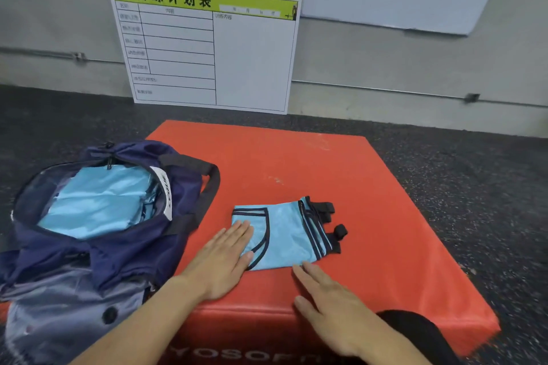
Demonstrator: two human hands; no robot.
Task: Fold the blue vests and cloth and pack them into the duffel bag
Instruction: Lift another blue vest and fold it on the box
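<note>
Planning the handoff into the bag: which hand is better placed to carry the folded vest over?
Left, probably. The left hand already lies flat on the folded vest, on the side toward the open duffel bag. The right hand is at the vest's near edge, farther from the bag.

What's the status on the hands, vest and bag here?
Left hand flat on folded blue vest; right hand open at its near edge. Duffel bag open, blue fabric inside. Nothing between vest and bag.

Even indoor light, bowed edges
</note>
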